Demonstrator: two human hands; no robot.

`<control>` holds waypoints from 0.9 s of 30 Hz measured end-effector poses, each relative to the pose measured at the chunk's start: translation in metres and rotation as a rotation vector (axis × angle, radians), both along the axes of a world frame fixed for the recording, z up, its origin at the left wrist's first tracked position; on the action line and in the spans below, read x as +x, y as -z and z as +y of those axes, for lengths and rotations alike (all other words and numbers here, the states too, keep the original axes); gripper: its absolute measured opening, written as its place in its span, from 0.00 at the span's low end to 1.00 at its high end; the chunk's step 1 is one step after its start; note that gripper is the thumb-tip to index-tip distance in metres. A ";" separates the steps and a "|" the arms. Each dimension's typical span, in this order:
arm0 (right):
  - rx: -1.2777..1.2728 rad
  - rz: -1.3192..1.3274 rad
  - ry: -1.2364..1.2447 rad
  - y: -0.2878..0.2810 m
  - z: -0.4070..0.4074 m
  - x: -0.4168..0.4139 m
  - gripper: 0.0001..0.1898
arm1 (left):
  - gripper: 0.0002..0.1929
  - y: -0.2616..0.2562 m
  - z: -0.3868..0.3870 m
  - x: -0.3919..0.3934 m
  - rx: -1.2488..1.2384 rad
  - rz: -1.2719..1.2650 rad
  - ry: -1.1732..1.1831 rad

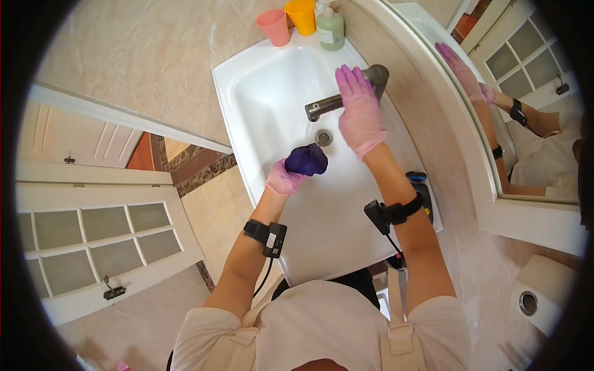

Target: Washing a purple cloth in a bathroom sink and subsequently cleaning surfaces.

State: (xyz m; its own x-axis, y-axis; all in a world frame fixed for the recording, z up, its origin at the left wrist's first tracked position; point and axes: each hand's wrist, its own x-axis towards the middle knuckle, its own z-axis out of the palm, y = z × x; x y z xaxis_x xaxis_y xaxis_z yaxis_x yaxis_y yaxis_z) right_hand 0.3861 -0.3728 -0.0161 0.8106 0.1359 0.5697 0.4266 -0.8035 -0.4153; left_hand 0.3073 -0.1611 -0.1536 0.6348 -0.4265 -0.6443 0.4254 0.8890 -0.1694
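My left hand (284,178), in a thin pink glove, is closed on a bunched dark purple cloth (306,160). It holds the cloth low over the white sink (264,88), near the metal drain (323,137). My right hand (359,111), gloved the same way, lies flat across the dark metal faucet (325,106) with its fingers stretched out. Part of the faucet is hidden under that hand, so whether the palm presses on it is hard to see. The spout points over the basin, close to the drain.
A pink cup (273,28), a yellow cup (301,17) and a green pump bottle (330,30) stand on the sink's far rim. Along the right runs a framed mirror (524,116). A dark object (423,197) sits on the right rim. Left is a glazed white door (106,236).
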 end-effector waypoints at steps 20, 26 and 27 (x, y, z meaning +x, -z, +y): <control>1.799 1.403 -0.516 0.096 0.005 -0.080 0.16 | 0.23 -0.086 -0.078 -0.069 0.225 -0.298 0.174; 0.812 1.198 -0.305 0.073 0.029 -0.061 0.25 | 0.35 -0.080 -0.078 -0.062 1.013 -0.679 0.651; 0.805 1.202 -0.303 0.078 0.034 -0.056 0.25 | 0.35 -0.077 -0.081 -0.058 1.007 -0.678 0.646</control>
